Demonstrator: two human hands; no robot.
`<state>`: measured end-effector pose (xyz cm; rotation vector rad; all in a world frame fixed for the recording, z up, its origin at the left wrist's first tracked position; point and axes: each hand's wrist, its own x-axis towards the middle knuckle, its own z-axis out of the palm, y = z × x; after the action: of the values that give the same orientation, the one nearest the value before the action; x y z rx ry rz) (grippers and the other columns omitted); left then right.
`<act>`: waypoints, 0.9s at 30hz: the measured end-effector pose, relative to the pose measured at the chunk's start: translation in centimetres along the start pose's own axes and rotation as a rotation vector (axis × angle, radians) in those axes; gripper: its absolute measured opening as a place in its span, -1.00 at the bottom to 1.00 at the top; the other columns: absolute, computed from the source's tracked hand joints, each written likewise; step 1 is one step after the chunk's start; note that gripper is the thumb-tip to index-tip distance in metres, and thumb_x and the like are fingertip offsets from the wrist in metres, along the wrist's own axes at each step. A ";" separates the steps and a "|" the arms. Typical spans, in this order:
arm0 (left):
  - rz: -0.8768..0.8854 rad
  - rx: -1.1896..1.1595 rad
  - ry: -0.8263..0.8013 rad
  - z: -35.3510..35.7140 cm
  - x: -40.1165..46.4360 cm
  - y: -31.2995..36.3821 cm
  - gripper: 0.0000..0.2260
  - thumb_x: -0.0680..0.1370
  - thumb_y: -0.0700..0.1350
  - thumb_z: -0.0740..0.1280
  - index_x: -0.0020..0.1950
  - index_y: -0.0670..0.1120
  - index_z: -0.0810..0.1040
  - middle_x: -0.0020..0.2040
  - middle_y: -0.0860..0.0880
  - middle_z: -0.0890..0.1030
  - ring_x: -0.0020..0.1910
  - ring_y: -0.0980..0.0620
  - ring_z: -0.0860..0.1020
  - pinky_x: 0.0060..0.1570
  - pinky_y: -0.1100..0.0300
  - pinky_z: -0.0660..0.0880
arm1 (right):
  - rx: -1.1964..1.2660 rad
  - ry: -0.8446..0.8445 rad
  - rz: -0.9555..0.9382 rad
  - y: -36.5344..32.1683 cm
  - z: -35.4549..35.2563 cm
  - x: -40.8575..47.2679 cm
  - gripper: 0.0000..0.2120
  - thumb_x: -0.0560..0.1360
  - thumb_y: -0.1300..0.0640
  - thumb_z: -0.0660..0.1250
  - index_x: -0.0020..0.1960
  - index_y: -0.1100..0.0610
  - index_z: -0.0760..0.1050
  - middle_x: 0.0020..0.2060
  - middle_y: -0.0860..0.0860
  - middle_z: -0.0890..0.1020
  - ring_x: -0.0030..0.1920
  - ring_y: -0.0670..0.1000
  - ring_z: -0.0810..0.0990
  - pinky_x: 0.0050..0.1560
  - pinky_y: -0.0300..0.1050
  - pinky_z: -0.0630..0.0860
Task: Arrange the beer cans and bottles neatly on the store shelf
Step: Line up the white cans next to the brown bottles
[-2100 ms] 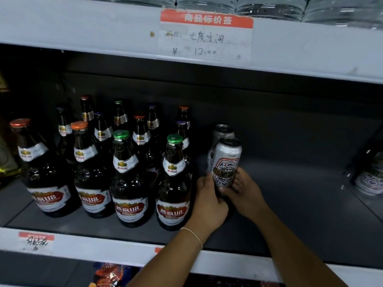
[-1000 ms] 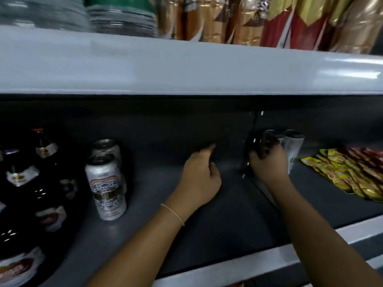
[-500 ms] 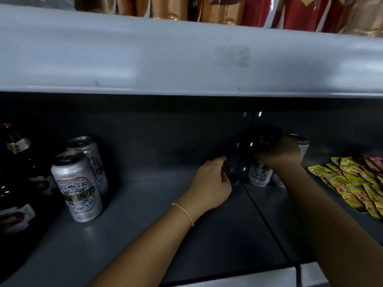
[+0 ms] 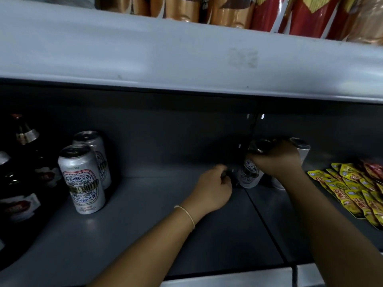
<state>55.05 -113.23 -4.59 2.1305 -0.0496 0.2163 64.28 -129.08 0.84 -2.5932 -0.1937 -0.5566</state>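
Note:
Two silver beer cans (image 4: 83, 179) stand one behind the other at the left of the dark shelf (image 4: 145, 214), next to brown beer bottles (image 4: 22, 162) at the far left. My right hand (image 4: 277, 160) grips the top of another silver can (image 4: 249, 175) at the back right; a further can (image 4: 301, 150) stands behind it. My left hand (image 4: 213, 189) hovers just left of that can with fingers loosely curled, holding nothing.
Yellow and red snack packets (image 4: 356, 189) lie on the shelf at the right. The grey upper shelf edge (image 4: 186, 59) hangs overhead, with orange and red packages (image 4: 238, 11) on it. A seam (image 4: 265, 224) divides the shelf boards.
Both hands left the cans beside the bottles and moved right. My right hand took hold of a can at the back right, and my left hand came up close beside it.

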 end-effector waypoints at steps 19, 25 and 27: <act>-0.005 -0.945 0.535 -13.9 -10.7 -2.1 -0.81 0.56 -0.18 0.33 0.13 -0.21 0.49 -0.18 0.01 0.65 -0.17 0.13 0.63 -0.13 0.26 0.57 | 1.421 -0.333 0.102 -16.0 6.0 -18.9 -0.43 0.26 0.20 0.62 0.18 0.16 0.45 -0.01 0.06 0.71 -0.06 0.10 0.70 -0.20 -0.07 0.64; 0.157 -0.643 0.554 -18.5 -14.6 -5.2 -0.65 0.47 -0.19 0.42 0.22 0.01 0.48 0.04 0.02 0.65 0.04 0.09 0.62 0.12 0.09 0.55 | 1.214 -0.525 -0.145 -20.7 6.9 -21.6 -0.51 0.31 0.21 0.57 0.20 0.07 0.54 0.07 0.03 0.70 0.09 0.05 0.68 0.02 -0.05 0.63; 0.148 -0.538 0.568 -19.6 -15.7 -6.7 -0.54 0.41 -0.11 0.45 0.29 0.01 0.45 0.09 0.04 0.64 0.09 0.12 0.61 0.16 0.07 0.53 | 1.189 -0.570 -0.161 -22.1 8.0 -22.4 -0.52 0.36 0.25 0.57 0.23 0.08 0.53 0.11 0.05 0.69 0.13 0.09 0.67 0.10 0.08 0.60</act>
<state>37.76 -93.97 -2.60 1.4718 0.0625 0.7946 41.65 -106.72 -5.65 -1.4886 -0.6780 0.2513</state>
